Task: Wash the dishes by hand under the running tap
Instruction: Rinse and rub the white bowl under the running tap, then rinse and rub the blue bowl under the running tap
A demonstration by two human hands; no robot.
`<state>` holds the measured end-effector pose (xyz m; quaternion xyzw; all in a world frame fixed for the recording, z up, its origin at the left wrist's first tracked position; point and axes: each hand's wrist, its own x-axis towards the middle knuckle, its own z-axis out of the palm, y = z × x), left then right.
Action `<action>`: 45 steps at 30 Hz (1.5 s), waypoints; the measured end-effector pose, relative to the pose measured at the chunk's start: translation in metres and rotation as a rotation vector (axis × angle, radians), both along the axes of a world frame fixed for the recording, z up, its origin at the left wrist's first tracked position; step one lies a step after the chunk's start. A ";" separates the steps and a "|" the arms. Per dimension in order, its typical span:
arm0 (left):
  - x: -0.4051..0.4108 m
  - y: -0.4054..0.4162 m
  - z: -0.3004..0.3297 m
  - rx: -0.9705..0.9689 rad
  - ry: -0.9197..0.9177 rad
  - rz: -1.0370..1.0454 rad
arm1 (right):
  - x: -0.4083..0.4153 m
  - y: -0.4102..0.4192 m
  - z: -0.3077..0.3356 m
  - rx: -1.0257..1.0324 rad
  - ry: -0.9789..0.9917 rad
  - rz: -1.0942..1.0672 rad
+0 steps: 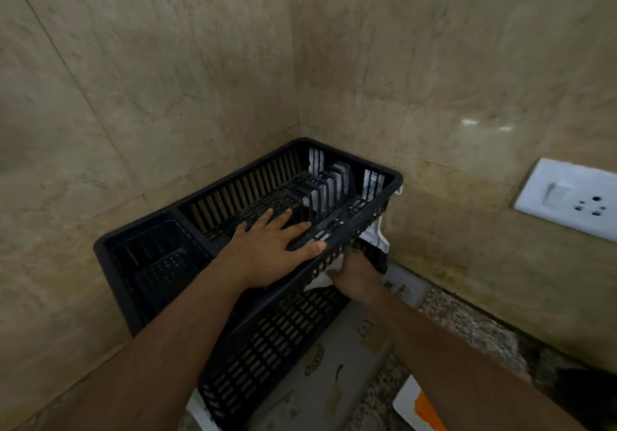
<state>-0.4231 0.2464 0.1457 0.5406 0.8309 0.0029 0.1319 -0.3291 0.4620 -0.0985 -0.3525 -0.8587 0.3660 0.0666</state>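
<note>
In the lower centre I saw the right hand [355, 275] gripping a white cloth [379, 233] under the black dish rack [160, 257]. Above it, the left hand [275, 247] lay flat, fingers straight, on the tilted rack's rim, in the wall corner.

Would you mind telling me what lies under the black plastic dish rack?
A white cloth shows under the black plastic dish rack, gripped by the right hand; the rest is hidden.
</note>
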 end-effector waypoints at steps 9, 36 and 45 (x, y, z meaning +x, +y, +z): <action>0.029 -0.013 0.023 0.293 0.077 -0.079 | 0.171 -0.099 0.141 -0.119 0.136 -0.197; 0.419 -0.037 -0.157 -0.099 -0.491 -0.303 | 0.539 -0.205 0.081 -0.064 -0.278 -0.562; 0.446 -0.048 -0.138 0.150 -0.655 -0.330 | 0.566 -0.224 0.086 -0.065 0.005 -0.692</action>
